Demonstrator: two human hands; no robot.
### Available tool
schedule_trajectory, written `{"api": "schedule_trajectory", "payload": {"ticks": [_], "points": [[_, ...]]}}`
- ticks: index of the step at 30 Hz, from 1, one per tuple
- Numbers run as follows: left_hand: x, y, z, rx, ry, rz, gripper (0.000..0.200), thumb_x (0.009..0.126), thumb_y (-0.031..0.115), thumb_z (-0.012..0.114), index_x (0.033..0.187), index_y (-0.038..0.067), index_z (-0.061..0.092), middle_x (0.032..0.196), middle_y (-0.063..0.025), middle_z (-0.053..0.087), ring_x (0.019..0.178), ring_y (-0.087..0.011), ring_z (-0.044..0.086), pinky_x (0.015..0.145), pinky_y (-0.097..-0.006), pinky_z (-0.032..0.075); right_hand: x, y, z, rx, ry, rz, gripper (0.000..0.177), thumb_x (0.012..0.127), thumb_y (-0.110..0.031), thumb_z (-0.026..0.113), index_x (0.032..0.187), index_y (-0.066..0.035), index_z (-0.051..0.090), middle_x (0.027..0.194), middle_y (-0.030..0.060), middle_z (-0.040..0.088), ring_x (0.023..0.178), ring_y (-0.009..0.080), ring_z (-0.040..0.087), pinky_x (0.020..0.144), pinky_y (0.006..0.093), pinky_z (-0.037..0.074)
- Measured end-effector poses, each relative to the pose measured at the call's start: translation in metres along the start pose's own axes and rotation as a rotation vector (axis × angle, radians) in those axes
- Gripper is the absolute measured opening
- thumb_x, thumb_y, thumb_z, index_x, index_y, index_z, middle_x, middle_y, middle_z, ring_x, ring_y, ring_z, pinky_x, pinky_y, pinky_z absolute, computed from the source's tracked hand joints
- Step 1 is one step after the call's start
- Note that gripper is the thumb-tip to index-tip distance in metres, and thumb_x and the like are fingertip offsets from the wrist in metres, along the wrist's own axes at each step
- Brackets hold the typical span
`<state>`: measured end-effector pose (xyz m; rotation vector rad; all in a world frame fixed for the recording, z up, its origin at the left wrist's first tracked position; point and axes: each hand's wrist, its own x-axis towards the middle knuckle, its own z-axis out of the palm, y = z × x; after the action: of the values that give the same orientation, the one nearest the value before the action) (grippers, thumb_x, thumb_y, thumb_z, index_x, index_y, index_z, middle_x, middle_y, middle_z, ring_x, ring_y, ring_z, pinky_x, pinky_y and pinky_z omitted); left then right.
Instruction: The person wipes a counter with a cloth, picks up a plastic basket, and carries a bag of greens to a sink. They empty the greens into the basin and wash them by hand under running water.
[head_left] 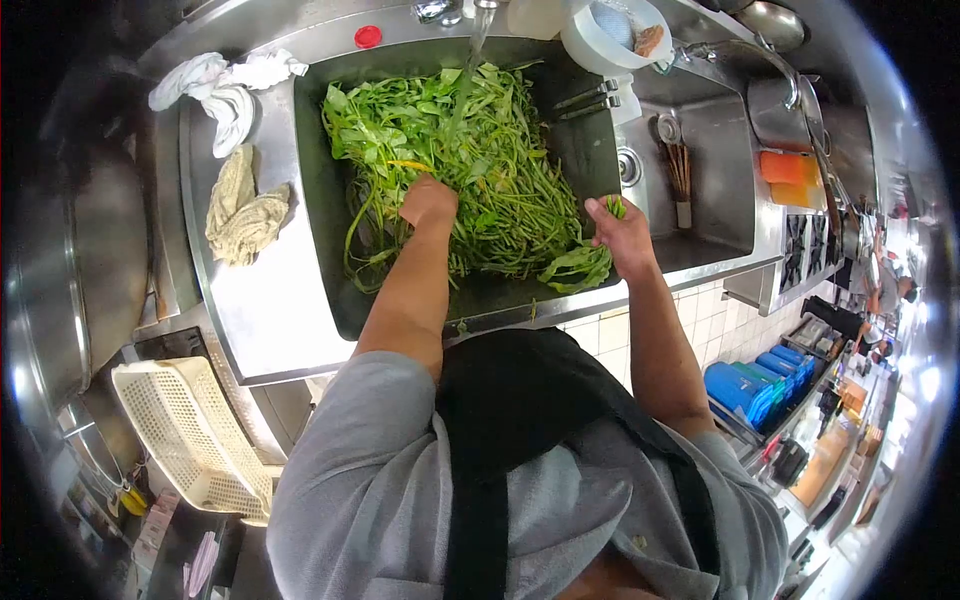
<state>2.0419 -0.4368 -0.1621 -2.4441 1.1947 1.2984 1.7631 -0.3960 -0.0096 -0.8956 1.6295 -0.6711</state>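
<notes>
A large heap of leafy green vegetables (500, 190) with long thin stems fills the deep sink basin (600, 160). Water runs from the faucet (485, 8) onto the leaves. My left hand (430, 203) reaches into the heap, its fingers hidden from view, close to a yellowed leaf (407, 164). At the basin's right edge, my right hand (625, 238) is closed around a bunch of greens (582, 265); leaves poke out above the fingers and hang below them.
Crumpled cloths (245, 210) lie on the left steel counter (265, 310). A white strainer bowl (590, 45) stands at the back right. The second sink (720, 220) holds a brush-like bundle (678, 180). A cream plastic basket (190, 440) is at lower left. People are visible far right.
</notes>
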Motion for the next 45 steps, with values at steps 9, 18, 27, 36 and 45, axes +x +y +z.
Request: {"api": "schedule_trajectory", "payload": {"ticks": [9,18,27,36,45], "points": [[-0.043,-0.035,-0.03,-0.682,0.069,0.332,0.041,0.095,0.02,0.055,0.13,0.001,0.048,0.097,-0.0113,0.067,0.082,-0.0204,0.062,0.071,-0.0341,0.049,0.017,-0.016,0.004,0.013,-0.022,-0.045,0.018,0.089,-0.024,0.069,0.09,-0.008,0.06,0.062,-0.0046,0.048,0.051,0.0062,0.042,0.05,0.0246,0.041],[-0.11,-0.047,-0.096,-0.926,-0.047,0.532,0.034,0.097,0.017,0.053,0.128,0.003,0.05,0.08,-0.0001,0.058,0.06,-0.0059,0.044,0.053,-0.02,0.036,0.055,-0.075,0.049,-0.392,-0.169,-0.443,0.027,0.088,-0.029,0.07,0.102,-0.006,0.066,0.066,0.001,0.058,0.059,0.0105,0.055,0.055,0.0264,0.044],[-0.142,-0.051,-0.124,-1.002,-0.253,0.608,0.021,0.097,0.013,0.053,0.117,0.005,0.055,0.077,0.0017,0.055,0.062,-0.0042,0.042,0.053,-0.0191,0.033,0.055,-0.137,0.106,-0.85,-0.304,-1.237,0.024,0.085,-0.015,0.067,0.109,-0.017,0.068,0.098,0.0085,0.061,0.088,0.0287,0.063,0.076,0.0385,0.052],[-0.141,-0.053,-0.143,-0.977,-0.295,0.658,0.023,0.097,0.014,0.054,0.118,0.005,0.057,0.075,0.0028,0.053,0.062,-0.0042,0.043,0.054,-0.0177,0.032,0.054,-0.144,0.114,-1.15,-0.387,-1.223,0.032,0.08,-0.014,0.067,0.112,-0.018,0.064,0.104,0.0041,0.059,0.09,0.0272,0.064,0.077,0.0391,0.053],[-0.161,-0.042,-0.152,-0.966,-0.073,0.643,0.021,0.096,0.013,0.054,0.114,0.003,0.06,0.072,0.0046,0.051,0.061,-0.0037,0.042,0.055,-0.0199,0.033,0.065,-0.128,0.149,-0.77,-0.124,-1.135,0.03,0.088,-0.027,0.06,0.111,-0.008,0.063,0.103,0.0101,0.063,0.088,0.0299,0.065,0.078,0.04,0.053]]}}
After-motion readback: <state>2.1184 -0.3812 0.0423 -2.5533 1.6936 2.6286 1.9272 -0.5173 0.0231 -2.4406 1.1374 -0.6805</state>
